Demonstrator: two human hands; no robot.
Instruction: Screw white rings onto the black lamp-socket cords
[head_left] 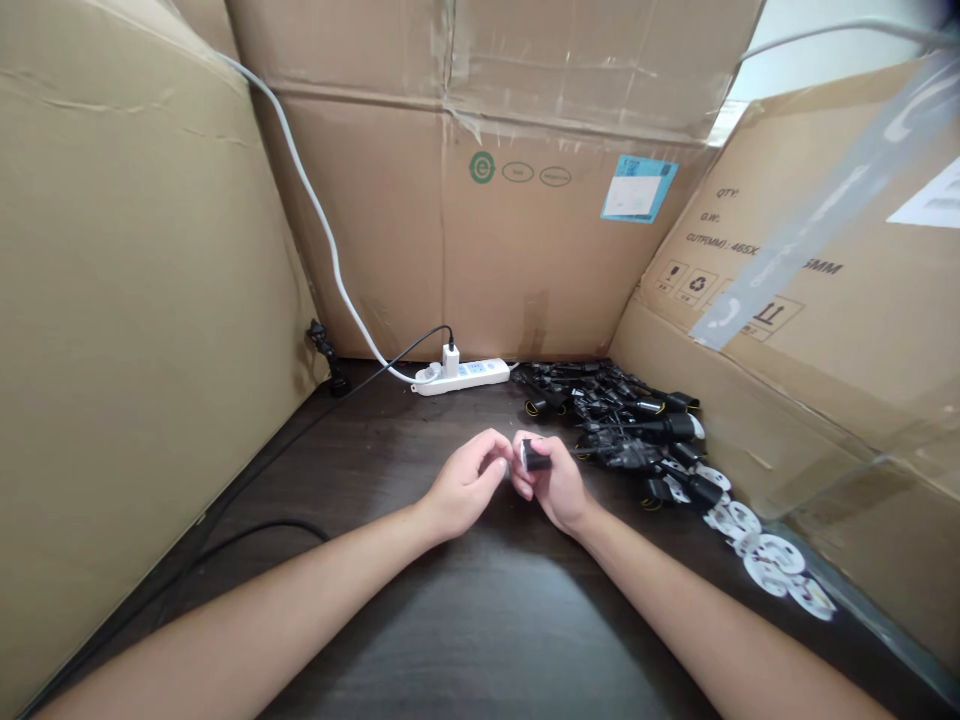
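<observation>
My right hand [551, 485] is closed around a small black cylindrical part [536, 455] with a pale end facing left. The thumb lies along its top and the fingers curl beneath. Close beside it on the left, my left hand [466, 482] has its fingers curled, with thumb and fingertips near each other by the part's pale end. Whether something small sits between those fingertips is hidden. Both hands are just above the dark wood-grain table [480, 620]. Right of them lies a pile of black cylindrical parts [667, 428] with black cables and thin yellow wires.
Several white round plates [776, 560] lie along the right side. A white power strip [472, 375] with a plugged-in charger [450, 358] stands at the back. A black cable [285, 440] crosses the left. Cardboard walls [450, 250] enclose the table; a small black stand [326, 355] is at back left.
</observation>
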